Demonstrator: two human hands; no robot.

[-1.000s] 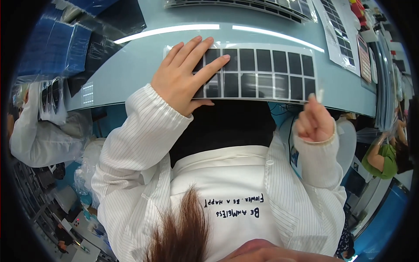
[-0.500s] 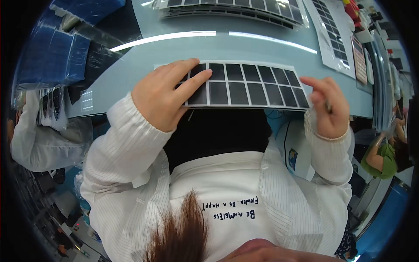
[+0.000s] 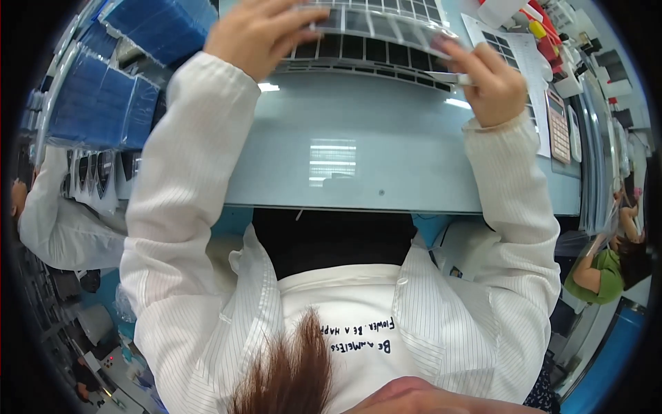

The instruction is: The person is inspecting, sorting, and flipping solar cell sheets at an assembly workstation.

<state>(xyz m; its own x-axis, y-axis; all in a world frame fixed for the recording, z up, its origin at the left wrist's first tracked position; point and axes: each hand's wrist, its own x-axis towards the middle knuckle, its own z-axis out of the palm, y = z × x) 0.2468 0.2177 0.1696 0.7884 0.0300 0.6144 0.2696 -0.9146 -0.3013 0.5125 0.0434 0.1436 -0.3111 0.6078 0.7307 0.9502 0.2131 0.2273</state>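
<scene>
Both my hands are at the far side of the glass-topped table (image 3: pixel 358 131), over a stack of sheets (image 3: pixel 345 50) printed with rows of dark rectangles. A glossy sheet with a pale grid (image 3: pixel 393 29), blurred by motion, hangs tilted above that stack. My left hand (image 3: pixel 255 34) grips its left end, fingers closed along the edge. My right hand (image 3: pixel 491 83) pinches its right end between thumb and fingers. From under the right fingers a thin metallic tool with a pale end (image 3: pixel 452 78) sticks out to the left; its kind is unclear.
Blue film-wrapped stacks (image 3: pixel 96 96) stand at the left. Along the right lie a white sheet with dark squares (image 3: pixel 541 124), a pink calculator (image 3: pixel 557 127) and a pile of folders (image 3: pixel 594 138). A person in a green top (image 3: pixel 603 276) is at the far right.
Both hands have moved away from me, from the table's near edge to the stack at the far side. The sheet that lay at the near edge is gone from there.
</scene>
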